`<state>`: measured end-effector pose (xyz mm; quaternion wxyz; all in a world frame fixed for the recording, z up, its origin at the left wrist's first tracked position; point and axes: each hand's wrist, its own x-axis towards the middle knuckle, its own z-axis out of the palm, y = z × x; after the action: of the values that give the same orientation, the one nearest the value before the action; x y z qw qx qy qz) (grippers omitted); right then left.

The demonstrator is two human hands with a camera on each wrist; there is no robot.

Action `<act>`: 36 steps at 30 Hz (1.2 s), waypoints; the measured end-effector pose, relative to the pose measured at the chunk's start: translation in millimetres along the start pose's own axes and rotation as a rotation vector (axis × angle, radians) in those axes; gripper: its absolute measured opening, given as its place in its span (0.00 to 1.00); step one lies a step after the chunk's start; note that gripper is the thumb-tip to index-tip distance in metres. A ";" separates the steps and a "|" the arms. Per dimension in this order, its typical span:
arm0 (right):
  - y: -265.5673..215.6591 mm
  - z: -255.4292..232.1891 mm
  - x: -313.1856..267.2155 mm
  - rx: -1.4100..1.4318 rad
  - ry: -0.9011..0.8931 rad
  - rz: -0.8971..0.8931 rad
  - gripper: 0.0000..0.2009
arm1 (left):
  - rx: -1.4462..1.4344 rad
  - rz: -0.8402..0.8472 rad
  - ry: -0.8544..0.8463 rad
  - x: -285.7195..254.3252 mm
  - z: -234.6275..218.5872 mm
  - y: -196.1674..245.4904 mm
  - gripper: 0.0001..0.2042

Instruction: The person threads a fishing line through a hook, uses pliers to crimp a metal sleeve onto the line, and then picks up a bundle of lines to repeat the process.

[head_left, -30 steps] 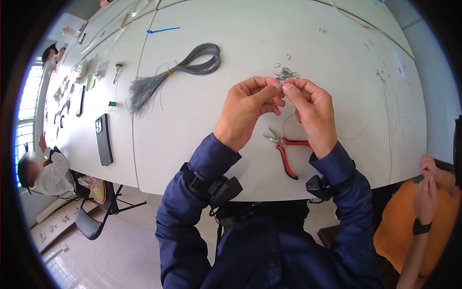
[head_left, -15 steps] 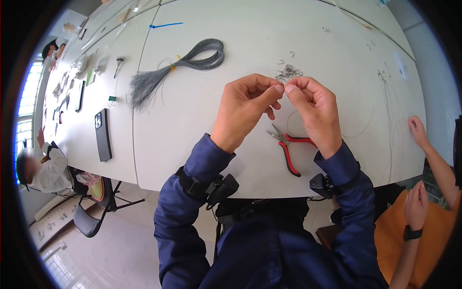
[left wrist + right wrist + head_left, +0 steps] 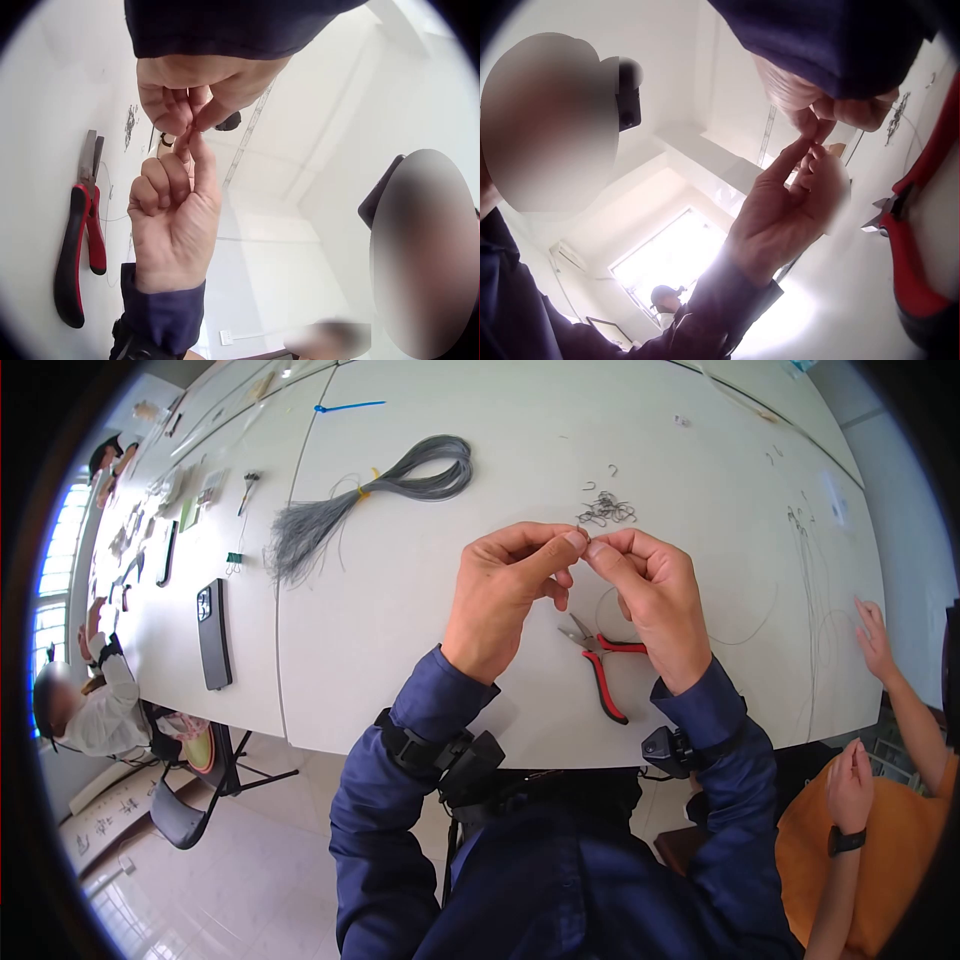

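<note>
Fingertips meet in front of me, both hands pinching something tiny. My left hand (image 3: 505, 585) grips what looks like a small fish hook (image 3: 583, 531) between thumb and index finger. Against it, my right hand (image 3: 660, 600) pinches thin fishing line; the fingertips mostly hide the contact. A loop of the line (image 3: 768, 615) curves over the table to the right of the hands. Just beyond the fingertips lies a pile of dark fish hooks (image 3: 607, 510). Below the hands, red-handled pliers (image 3: 603, 682) lie on the table with their jaws apart, seen also in both wrist views.
A grey hank of line (image 3: 400, 478), tied with yellow, lies at the left. Farther left are a blue cable tie (image 3: 350, 406) and a phone (image 3: 213, 635). Lines with hooks (image 3: 803, 545) stretch along the right side. Another person's hand (image 3: 876, 640) is at the right table edge.
My hands stay together, with small shifts of the fingertips. The view has moved slightly. At the right, the other person's hands have parted, one reaching to the table edge.
</note>
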<state>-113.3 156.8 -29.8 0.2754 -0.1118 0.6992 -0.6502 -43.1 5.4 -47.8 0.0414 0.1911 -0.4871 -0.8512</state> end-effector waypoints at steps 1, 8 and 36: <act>-0.1 0.1 -0.1 -0.006 -0.004 0.007 0.10 | 0.009 -0.001 -0.012 -0.1 -0.7 -0.3 0.07; 4.0 -0.7 -2.0 -0.211 0.009 -0.133 0.10 | 0.120 -0.006 -0.055 -2.5 -3.4 2.0 0.08; -11.6 -4.7 -0.6 -0.213 -0.141 -0.269 0.10 | 0.340 -0.019 -0.160 -20.3 -10.1 26.7 0.11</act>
<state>-117.6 159.6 -18.3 0.2210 -0.2781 0.7218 -0.5940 -23.7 -11.6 -24.0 -0.0382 0.1315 -0.6238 -0.7695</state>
